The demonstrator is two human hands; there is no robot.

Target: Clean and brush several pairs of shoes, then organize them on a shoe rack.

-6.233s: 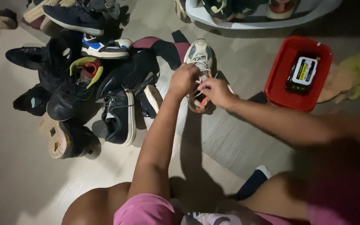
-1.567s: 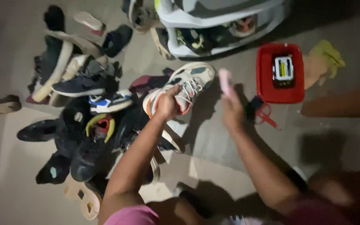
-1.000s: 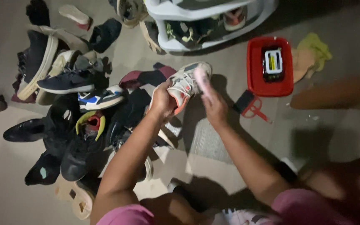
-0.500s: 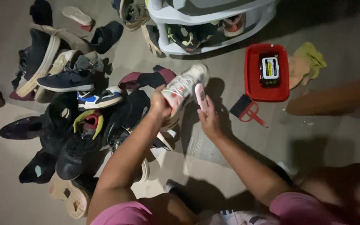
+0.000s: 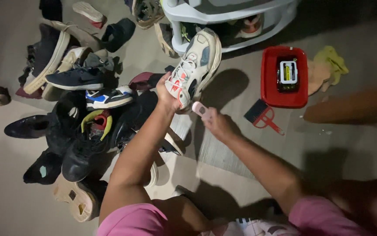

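Above shoe pile [image 5: 79, 126] on floor, my left hand [image 5: 166, 94] held white sneaker [image 5: 193, 67] up by heel end, toe pointing away toward shoe rack [image 5: 228, 17]. My right hand [image 5: 218, 124], closed round small pink thing [image 5: 200, 109], sat just under sneaker, nearer me.

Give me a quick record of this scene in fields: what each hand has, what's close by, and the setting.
Left hand: holds up a white sneaker with red laces
Right hand: grips a small pink brush beside the sneaker's heel end
Left of hands: shoe pile on the floor
Right of hands: red tray, small red hand brush, yellow cloth
Above: white shoe rack
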